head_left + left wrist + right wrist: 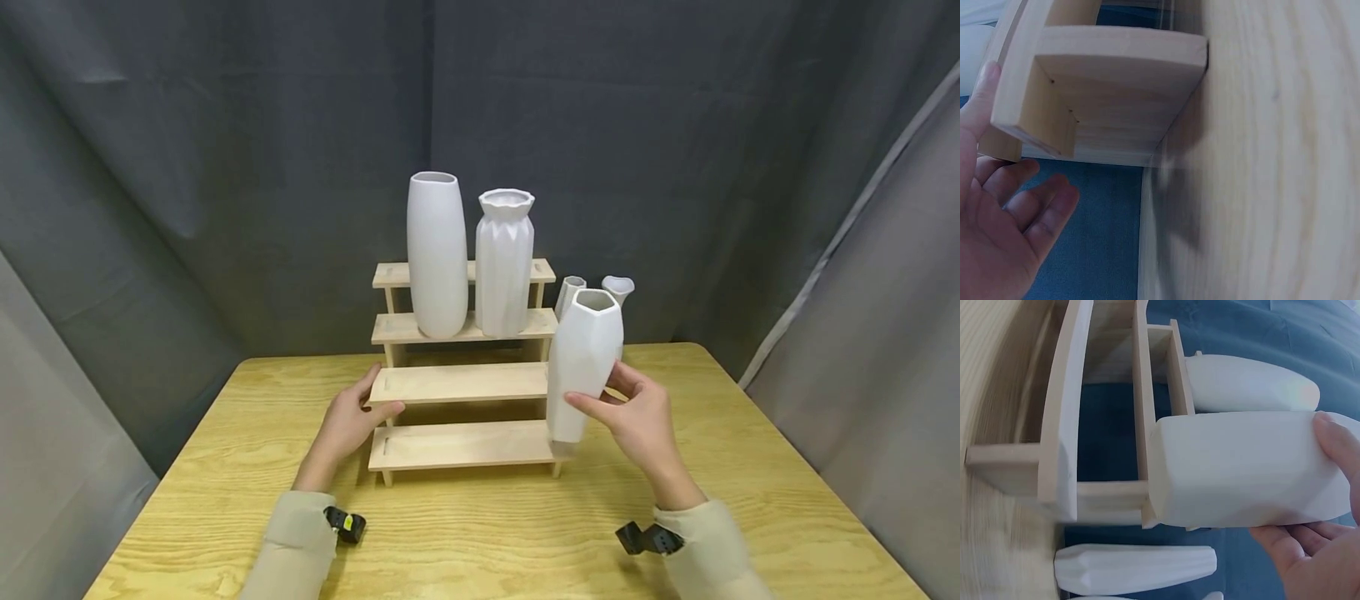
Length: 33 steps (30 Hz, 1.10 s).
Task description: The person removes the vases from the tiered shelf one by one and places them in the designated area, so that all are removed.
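A white faceted vase (pixel 585 367) is in my right hand (pixel 637 417), with the thumb on its front and the fingers behind. It leans slightly, its base overlapping the right end of the lower steps in the head view. My left hand (pixel 351 429) grips the left end of the four-step wooden stand (pixel 459 383) at the second step from the bottom, thumb over the step's edge. In the left wrist view the other fingers (pixel 1047 215) curl loosely beside the wood. A tall smooth white vase (pixel 437 258) and a pleated white vase (pixel 505 267) stand upright on the stand's upper part.
Behind the held vase, to the right of the stand, are a slim white ribbed vase (pixel 572 292) and a white vase with a flared rim (pixel 618 287). The stand rests on a wood-grain table (pixel 465 542). Dark grey curtains (pixel 300 167) hang behind and at the sides.
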### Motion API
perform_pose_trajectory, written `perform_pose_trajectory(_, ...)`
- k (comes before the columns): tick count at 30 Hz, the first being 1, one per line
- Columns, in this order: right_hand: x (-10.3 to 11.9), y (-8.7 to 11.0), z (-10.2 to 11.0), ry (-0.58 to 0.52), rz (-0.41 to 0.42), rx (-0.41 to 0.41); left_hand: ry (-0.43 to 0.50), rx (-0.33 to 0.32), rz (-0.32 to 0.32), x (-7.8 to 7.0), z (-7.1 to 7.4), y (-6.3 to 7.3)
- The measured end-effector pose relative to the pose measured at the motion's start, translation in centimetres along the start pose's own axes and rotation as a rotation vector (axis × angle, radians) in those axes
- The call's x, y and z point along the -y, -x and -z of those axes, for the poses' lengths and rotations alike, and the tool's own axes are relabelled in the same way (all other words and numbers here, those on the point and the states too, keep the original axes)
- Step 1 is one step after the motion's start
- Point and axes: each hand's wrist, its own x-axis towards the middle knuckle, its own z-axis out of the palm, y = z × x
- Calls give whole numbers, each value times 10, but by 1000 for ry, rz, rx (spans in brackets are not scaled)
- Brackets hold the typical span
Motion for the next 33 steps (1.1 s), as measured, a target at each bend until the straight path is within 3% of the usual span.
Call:
perform_pose_trajectory(12, -11, -2, 17, 115, -17, -54, -10, -7, 8, 1, 0, -1)
perform_pose_trajectory(23, -25, -10, 21, 142, -72, -98, -13, -8, -2, 4, -1, -4)
perform_pose_trajectory(33, -44, -26, 15, 99, -103, -133, -2, -5, 7, 4, 0, -2)
